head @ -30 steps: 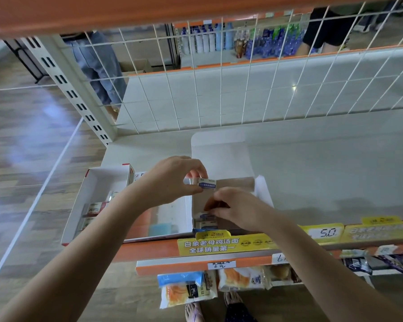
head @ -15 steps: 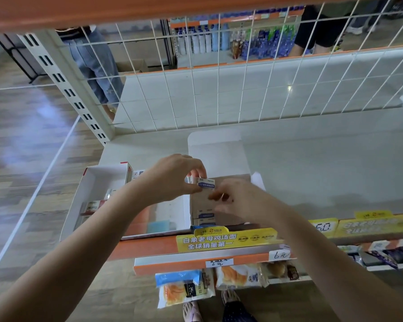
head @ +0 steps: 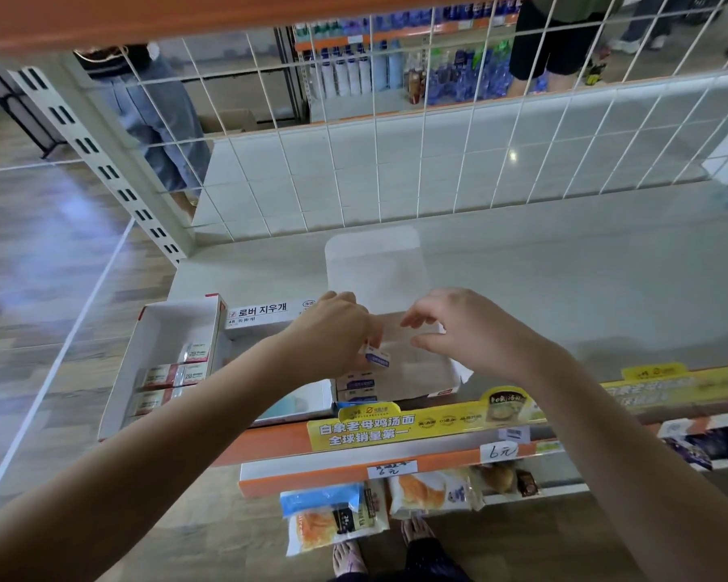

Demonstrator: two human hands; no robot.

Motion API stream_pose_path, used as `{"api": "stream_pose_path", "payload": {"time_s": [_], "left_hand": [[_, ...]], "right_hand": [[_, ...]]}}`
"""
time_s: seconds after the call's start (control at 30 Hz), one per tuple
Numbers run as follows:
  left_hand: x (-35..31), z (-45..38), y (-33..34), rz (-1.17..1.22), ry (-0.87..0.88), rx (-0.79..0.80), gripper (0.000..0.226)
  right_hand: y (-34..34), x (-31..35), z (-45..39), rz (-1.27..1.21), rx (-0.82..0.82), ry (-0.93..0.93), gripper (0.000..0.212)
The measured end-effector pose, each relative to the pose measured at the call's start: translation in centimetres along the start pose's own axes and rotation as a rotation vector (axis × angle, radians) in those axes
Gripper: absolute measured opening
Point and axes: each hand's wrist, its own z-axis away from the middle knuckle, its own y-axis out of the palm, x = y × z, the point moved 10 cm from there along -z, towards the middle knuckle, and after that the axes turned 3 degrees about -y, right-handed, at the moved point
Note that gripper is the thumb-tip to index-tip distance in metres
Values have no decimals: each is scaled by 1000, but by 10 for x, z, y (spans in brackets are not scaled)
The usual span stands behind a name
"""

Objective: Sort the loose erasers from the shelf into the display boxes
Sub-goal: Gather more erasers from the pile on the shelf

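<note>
- Half a second ago our two hands met over one eraser (head: 377, 356), held high above the right box (head: 421, 363); now our right hand (head: 471, 333) has let go and our left hand (head: 337, 333) has carried it down toward that box's left end.
- We judge the hand-over done and the placing under way: the eraser goes in beside the blue-labelled ones (head: 360, 384) already stacked at the box's near-left corner.
- Our left hand pinches the eraser in its fingertips, tilted, just above that stack.
- Our right hand hovers over the box with fingers spread and loosely bent, holding nothing, near the eraser but apart from it.
- The left box (head: 173, 325), with red-labelled erasers (head: 173, 375), sits beside it on the shelf (head: 564, 270).
</note>
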Motion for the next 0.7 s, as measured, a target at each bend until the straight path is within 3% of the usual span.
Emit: {"api": "stream_pose_path", "payload": {"time_s": [0.47,0.7], "left_hand": [[13,8,12,-126,-39,139,23],[15,7,16,-75,-34,202,24]], "right_hand": [[5,8,-3,65,31,-6,27],[11,12,-4,59,63,-3,29]]}}
